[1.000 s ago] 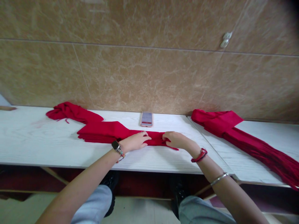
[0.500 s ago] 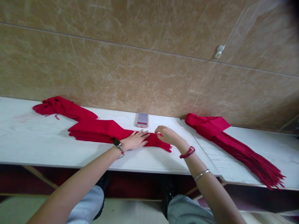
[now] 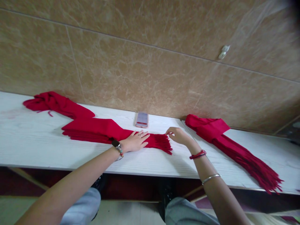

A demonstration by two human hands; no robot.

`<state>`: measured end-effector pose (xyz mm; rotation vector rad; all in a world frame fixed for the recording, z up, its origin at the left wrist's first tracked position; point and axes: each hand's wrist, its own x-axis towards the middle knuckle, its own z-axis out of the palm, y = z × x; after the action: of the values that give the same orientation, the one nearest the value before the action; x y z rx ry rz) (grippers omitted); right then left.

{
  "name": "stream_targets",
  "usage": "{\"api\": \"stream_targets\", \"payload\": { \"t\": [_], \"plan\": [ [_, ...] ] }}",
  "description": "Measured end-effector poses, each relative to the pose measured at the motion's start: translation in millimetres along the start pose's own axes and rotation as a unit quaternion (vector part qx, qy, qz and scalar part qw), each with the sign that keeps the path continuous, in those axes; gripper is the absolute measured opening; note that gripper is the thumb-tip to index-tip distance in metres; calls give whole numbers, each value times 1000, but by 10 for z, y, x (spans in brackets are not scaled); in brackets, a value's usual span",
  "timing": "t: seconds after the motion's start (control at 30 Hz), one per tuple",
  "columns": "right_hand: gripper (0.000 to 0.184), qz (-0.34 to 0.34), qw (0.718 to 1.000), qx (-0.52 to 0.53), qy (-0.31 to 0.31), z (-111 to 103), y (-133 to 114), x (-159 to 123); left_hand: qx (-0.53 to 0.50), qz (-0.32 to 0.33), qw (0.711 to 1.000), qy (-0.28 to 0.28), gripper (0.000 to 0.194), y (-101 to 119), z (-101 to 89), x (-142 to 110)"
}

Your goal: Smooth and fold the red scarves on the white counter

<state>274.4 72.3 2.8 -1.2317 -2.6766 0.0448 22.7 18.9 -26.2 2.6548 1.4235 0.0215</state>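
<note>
A long red scarf lies folded along the white table, its fringed end pointing right. My left hand rests flat on the scarf near the fringe, fingers stretched out. My right hand hovers just right of the fringe, off the cloth, fingers loosely curled with nothing in them. A watch and beads sit on my left wrist; a red cord and a silver bangle sit on my right forearm.
A pink phone lies against the tan tiled wall behind the scarf. A second red scarf with fringe stretches across the adjoining table to the right. My knees show below the table edge.
My right hand has lifted off the scarf's fringed end and moved right. My left hand has flattened on the cloth. The camera has shifted a little.
</note>
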Motion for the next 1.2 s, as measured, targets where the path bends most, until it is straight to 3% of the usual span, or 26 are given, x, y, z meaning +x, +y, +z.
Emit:
{"api": "stream_targets", "payload": {
  "t": [0.1, 0.2, 0.33, 0.5, 0.6, 0.7, 0.8, 0.87, 0.97, 1.2],
  "plan": [
    [28, -91, 993, 63, 52, 92, -232, 97, 11, 4, 1000, 18, 52, -3, 35, 10],
    [27, -117, 992, 38, 9, 195, -406, 174, 15, 6, 999, 31, 51, -6, 53, 7],
    [28, -73, 996, -28, -34, 199, -391, 164, 15, 6, 999, 34, 51, -9, 56, -2],
    [25, 25, 990, -113, -84, 80, -103, 8, 11, -8, 1000, 10, 51, 19, 10, -13],
    [26, 72, 984, -139, -79, -10, 39, -82, 13, -7, 1000, 8, 51, 37, -13, -19],
    [28, 32, 997, -76, -2, -73, -12, -75, 14, -5, 1000, 14, 51, 33, -6, -12],
    [31, -42, 997, -6, 61, -33, -242, 41, 12, -7, 1000, 21, 51, 16, 22, 5],
    [32, -68, 997, 2, 30, 46, -396, 136, 10, -8, 1000, 24, 51, 8, 39, 12],
    [31, -42, 998, -35, -33, 157, -487, 222, 9, -5, 1000, 29, 50, 9, 48, 7],
    [30, 83, 986, -134, -63, 78, -119, 62, 7, -10, 1000, 24, 50, 20, 20, -19]
  ]
}}
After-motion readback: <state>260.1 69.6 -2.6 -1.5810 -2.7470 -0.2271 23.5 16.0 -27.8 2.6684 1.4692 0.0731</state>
